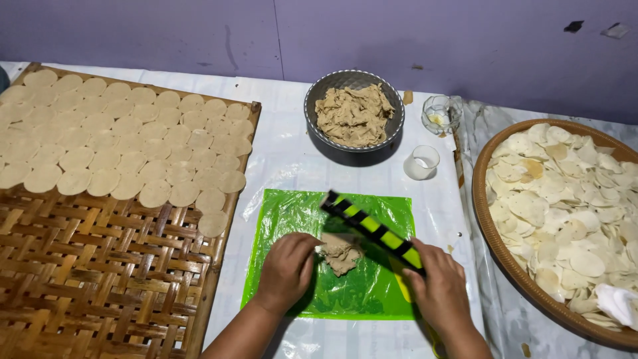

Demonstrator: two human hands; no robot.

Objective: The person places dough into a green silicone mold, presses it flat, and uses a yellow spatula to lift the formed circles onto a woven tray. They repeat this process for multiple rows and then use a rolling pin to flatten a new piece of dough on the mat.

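We find the left hand [287, 269] resting on the green sheet [362, 292], fingers curled and pressed against the near side of a lump of dough [341, 256]. The dough lies between both hands, at the middle of the sheet. The right hand [438, 286] is closed around the lower end of a black and yellow striped bar [371, 229], which slants up and away over the dough.

Beyond the hands stand a grey bowl [319, 126] of more dough and two small cups. Left of the left hand a woven tray [100, 279] carries rows of flat rounds; right of the right hand a round basket [488, 226] holds dried rounds.

Risks, in our judgement: the bar could catch the left fingers, which sit touching the dough; the thin sheet could slide or wrinkle on the desk [286, 159] under pressure; soft dough may stick to the bar.
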